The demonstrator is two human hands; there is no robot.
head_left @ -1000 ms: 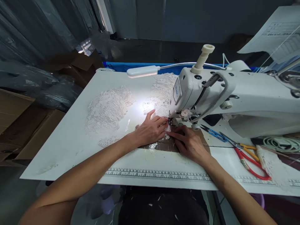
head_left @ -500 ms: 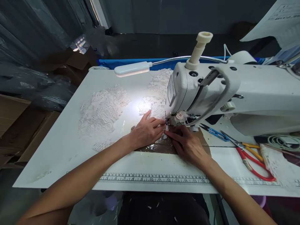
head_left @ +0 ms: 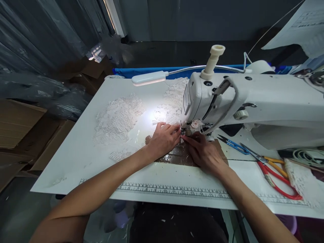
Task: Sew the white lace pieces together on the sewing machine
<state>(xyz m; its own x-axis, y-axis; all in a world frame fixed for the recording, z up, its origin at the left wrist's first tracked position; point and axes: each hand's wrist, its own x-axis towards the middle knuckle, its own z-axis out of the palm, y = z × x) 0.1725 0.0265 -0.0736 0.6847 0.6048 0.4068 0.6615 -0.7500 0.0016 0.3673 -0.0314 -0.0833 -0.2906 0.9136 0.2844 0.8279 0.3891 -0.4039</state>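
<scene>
Fingers of the left hand (head_left: 163,140) lie bent over the work, tips close beside the presser foot (head_left: 182,131); we cannot tell whether they pinch or merely press. On the right hand (head_left: 206,152), we find the index finger stretched toward the same spot and the others folded beneath; whether these grasp anything is hidden from us.

We judge the step in hand to be feeding lace under the needle of the sewing machine (head_left: 268,98). In our assessment, the next move calls for steady guidance from both sides, the lace held flat and the fingertips clear of the needle.

A small bit of lace (head_left: 182,139) shows between the two hands' fingertips, just in front of the foot; the remainder there is covered. Beneath lies a brown sheet (head_left: 177,158). We note a lace pile (head_left: 117,118) apart, beyond the left forearm.
</scene>
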